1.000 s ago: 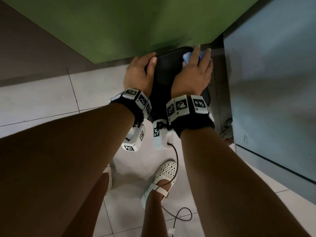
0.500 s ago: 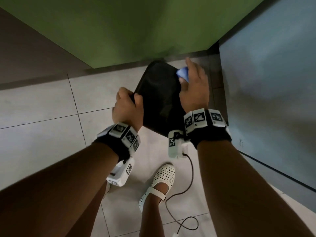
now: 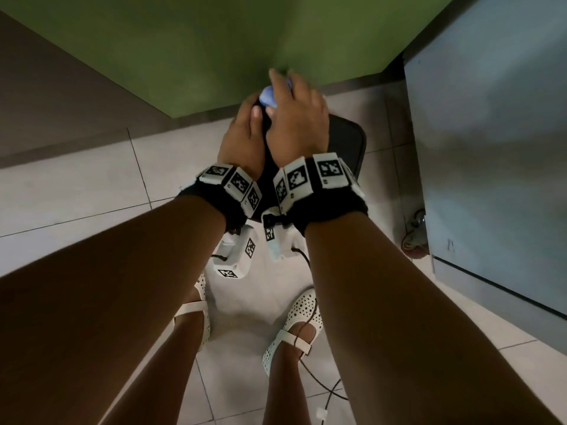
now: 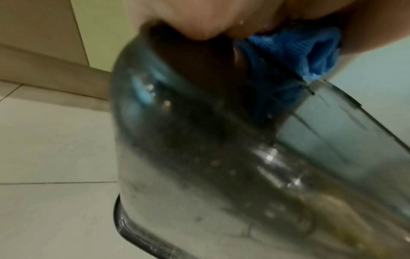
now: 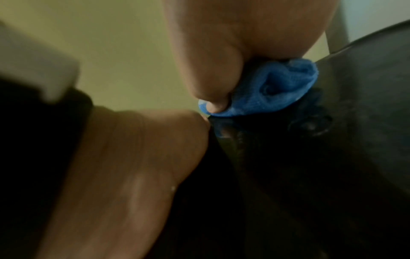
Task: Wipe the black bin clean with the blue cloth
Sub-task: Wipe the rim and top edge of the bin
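The black bin (image 3: 346, 139) sits tipped on the floor tiles under both my hands, its wet glossy side (image 4: 199, 140) filling the left wrist view. My left hand (image 3: 245, 136) grips the bin's far end, fingers curled over its edge. My right hand (image 3: 294, 118) lies right beside it and presses the bunched blue cloth (image 3: 268, 96) against that same end. In the right wrist view my thumb pinches the blue cloth (image 5: 266, 91) onto the dark bin surface (image 5: 332, 157). Most of the bin is hidden by my hands and wrists.
A green panel (image 3: 214, 50) rises just beyond the bin. A grey-blue cabinet (image 3: 491, 148) stands close on the right, with a small wheel (image 3: 414, 237) at its foot. My white shoes (image 3: 291, 326) and a trailing cable (image 3: 322, 381) lie on the tiles below.
My left hand has gone from the bin's near left edge up to its far end. My right hand has slid the cloth leftward to meet it, and the bin has turned.
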Demonstrator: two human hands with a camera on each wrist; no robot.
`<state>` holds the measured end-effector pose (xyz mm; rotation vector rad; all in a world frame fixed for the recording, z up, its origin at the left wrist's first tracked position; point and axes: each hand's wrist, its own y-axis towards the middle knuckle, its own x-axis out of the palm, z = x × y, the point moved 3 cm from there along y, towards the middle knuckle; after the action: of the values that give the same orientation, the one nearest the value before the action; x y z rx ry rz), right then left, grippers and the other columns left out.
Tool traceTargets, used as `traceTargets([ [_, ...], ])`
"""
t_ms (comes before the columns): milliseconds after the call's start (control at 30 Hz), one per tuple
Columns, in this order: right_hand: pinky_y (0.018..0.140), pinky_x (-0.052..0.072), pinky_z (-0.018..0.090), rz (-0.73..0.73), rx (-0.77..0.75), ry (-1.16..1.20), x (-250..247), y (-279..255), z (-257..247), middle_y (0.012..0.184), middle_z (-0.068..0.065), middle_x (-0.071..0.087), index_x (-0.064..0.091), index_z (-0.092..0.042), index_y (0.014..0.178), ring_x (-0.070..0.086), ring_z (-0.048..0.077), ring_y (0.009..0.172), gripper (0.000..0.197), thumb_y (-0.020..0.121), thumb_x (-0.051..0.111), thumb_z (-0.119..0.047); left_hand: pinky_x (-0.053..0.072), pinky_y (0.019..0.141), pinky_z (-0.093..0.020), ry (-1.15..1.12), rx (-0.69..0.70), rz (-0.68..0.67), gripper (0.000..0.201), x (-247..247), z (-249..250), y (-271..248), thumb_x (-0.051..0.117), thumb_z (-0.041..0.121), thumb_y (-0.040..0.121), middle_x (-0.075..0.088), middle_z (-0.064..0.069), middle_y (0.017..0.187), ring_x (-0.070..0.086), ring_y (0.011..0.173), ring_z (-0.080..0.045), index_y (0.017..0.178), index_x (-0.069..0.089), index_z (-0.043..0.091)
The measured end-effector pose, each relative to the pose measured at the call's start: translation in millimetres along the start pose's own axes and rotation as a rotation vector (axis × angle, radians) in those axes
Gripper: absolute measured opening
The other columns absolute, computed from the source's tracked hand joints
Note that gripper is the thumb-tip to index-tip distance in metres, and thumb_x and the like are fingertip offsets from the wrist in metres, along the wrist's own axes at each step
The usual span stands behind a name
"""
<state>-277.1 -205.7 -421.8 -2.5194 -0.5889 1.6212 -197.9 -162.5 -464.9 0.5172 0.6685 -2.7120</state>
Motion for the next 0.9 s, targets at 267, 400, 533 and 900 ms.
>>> traceTargets([
  [267,0.116,0.009,0.051,0.036,0.250,-0.042,-17.8,-24.5,43.4,0.153,0.010,0.020,0.023,-0.023,0.144,0.017,0.028,0.141,0.055,0.093,0.044,-0.020,0.039,0.098,-0.022,0.061,-0.048,0.034,0.038,-2.6,-3.0,2.0,0.027,0.031,0.100,0.054,-0.010,0.133,0.052,0.120,-0.022,0.133,0.044,0.030],
  [400,0.114,0.009,0.051,0.159,0.459,0.050,-25.7,-43.3,69.4,0.152,0.014,0.019,0.025,-0.022,0.144,0.016,0.031,0.141,0.052,0.094,0.043,-0.019,0.042,0.100,-0.027,0.058,-0.041,0.019,0.037,0.6,-1.4,-0.1,0.025,0.034,0.099,0.055,-0.009,0.129,0.053,0.118,-0.022,0.131,0.045,0.031],
  [533,0.115,0.010,0.047,0.138,0.484,0.016,-17.8,-30.8,45.6,0.154,0.015,0.013,0.023,-0.020,0.145,0.012,0.031,0.142,0.055,0.094,0.043,-0.016,0.041,0.090,-0.023,0.099,-0.026,0.008,0.038,0.5,-2.5,0.2,0.024,0.032,0.100,0.057,-0.011,0.128,0.056,0.114,-0.026,0.135,0.040,0.032],
  [900,0.117,0.014,0.046,0.003,0.108,-0.027,-9.9,-15.7,19.1,0.153,0.014,0.017,0.022,-0.022,0.145,0.014,0.031,0.141,0.056,0.094,0.044,-0.016,0.042,0.100,-0.025,-0.155,0.017,-0.137,0.037,0.5,3.0,1.6,0.028,0.019,0.100,0.053,-0.004,0.122,0.052,0.112,-0.015,0.134,0.042,0.012],
])
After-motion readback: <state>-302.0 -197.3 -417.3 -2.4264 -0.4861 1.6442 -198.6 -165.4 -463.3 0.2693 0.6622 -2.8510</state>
